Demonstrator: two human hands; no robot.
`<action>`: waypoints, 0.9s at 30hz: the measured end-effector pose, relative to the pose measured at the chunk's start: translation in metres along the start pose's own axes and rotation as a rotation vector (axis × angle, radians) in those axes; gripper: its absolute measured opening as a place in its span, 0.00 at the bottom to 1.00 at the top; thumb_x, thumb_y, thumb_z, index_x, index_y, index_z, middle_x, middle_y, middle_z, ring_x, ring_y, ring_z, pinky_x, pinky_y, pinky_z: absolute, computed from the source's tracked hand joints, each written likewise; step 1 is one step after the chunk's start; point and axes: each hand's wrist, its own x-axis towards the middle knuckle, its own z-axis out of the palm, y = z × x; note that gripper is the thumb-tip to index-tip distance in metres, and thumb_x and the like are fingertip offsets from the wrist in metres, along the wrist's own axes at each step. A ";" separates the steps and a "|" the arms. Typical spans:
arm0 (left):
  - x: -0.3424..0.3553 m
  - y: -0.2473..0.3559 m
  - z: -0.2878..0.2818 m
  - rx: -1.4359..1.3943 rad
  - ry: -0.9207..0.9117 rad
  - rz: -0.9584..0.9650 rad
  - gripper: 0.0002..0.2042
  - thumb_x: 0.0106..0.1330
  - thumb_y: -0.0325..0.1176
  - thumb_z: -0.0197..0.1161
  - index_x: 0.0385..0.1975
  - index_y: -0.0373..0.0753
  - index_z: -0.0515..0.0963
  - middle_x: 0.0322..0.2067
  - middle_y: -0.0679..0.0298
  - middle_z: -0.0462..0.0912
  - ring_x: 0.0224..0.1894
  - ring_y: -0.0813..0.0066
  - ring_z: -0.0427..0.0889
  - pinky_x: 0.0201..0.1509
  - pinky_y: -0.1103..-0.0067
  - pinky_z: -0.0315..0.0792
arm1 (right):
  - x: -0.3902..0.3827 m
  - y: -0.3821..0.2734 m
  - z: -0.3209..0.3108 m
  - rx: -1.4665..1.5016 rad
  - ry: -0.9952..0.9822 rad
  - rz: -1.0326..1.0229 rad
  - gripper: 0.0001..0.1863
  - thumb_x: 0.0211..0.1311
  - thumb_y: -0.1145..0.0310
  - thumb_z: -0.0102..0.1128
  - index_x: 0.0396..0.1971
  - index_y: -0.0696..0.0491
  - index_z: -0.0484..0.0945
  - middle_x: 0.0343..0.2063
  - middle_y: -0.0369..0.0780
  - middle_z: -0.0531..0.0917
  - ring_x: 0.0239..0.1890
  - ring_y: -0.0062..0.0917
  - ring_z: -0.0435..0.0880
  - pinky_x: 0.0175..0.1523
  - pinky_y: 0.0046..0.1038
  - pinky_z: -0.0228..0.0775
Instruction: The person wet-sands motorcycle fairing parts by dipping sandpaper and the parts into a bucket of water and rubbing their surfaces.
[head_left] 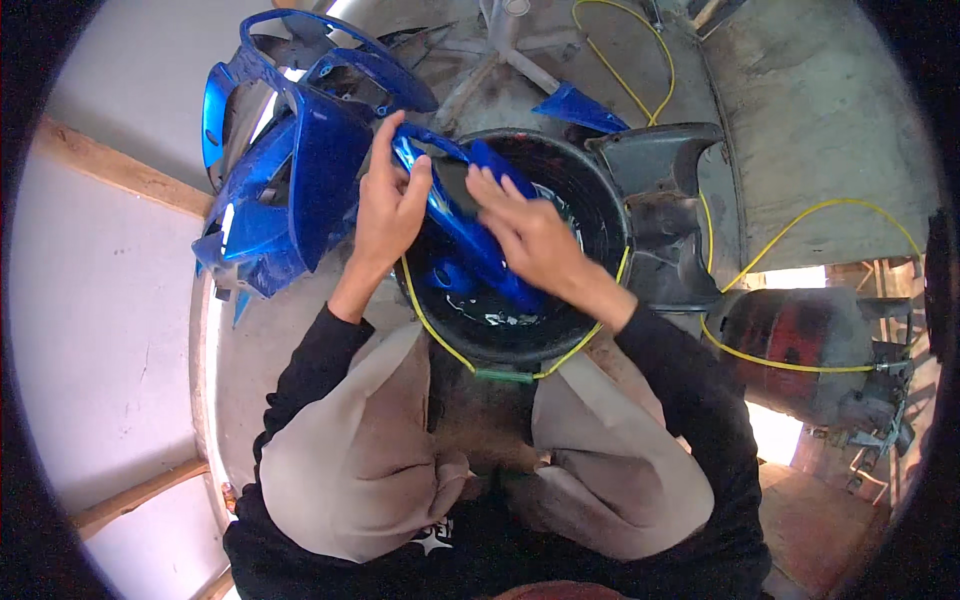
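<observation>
My left hand [393, 205] grips the upper end of a long, glossy blue motorcycle fairing panel [455, 225], its thumb and fingers around the edge. Tilted, the panel runs down into a black bucket [610, 190], where its lower end is near water. Across from it, my right hand [530, 225] lies on the panel with its fingers stretched out and slightly blurred. Whatever may be under that palm is hidden. The bucket stands between my knees, and its yellow wire handle with a green grip [503, 377] hangs down on my side.
Several blue fairing parts [330, 150] are piled at the left, and a small blue piece [580, 108] lies beyond the bucket. A dark plastic part [665, 220] sits close at the right. Near a red-and-grey tank [790, 340] runs a yellow hose [790, 240].
</observation>
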 end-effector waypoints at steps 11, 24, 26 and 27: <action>0.023 -0.006 -0.009 0.191 0.016 -0.114 0.30 0.72 0.37 0.70 0.72 0.41 0.70 0.27 0.67 0.81 0.31 0.81 0.79 0.37 0.78 0.74 | -0.004 0.000 -0.010 -0.014 -0.046 -0.005 0.27 0.76 0.75 0.54 0.72 0.62 0.69 0.72 0.55 0.73 0.75 0.51 0.71 0.81 0.50 0.58; 0.009 -0.020 -0.011 0.163 0.046 -0.011 0.29 0.75 0.46 0.59 0.74 0.45 0.69 0.24 0.59 0.79 0.27 0.60 0.82 0.36 0.67 0.73 | 0.000 -0.027 -0.004 0.017 -0.085 -0.124 0.29 0.74 0.76 0.59 0.73 0.59 0.70 0.75 0.50 0.71 0.79 0.44 0.67 0.82 0.50 0.57; 0.009 -0.020 -0.013 0.174 0.038 -0.016 0.28 0.76 0.46 0.59 0.73 0.45 0.69 0.24 0.58 0.80 0.27 0.60 0.83 0.36 0.67 0.73 | 0.002 -0.029 -0.010 -0.014 -0.147 -0.192 0.30 0.72 0.78 0.60 0.73 0.59 0.70 0.75 0.50 0.70 0.79 0.45 0.65 0.82 0.51 0.56; 0.010 -0.020 -0.012 0.184 0.025 -0.014 0.28 0.76 0.46 0.60 0.73 0.44 0.69 0.24 0.57 0.80 0.27 0.59 0.83 0.36 0.67 0.73 | 0.000 -0.023 -0.012 -0.017 -0.147 -0.193 0.30 0.72 0.78 0.60 0.73 0.59 0.70 0.75 0.50 0.70 0.79 0.45 0.65 0.82 0.51 0.56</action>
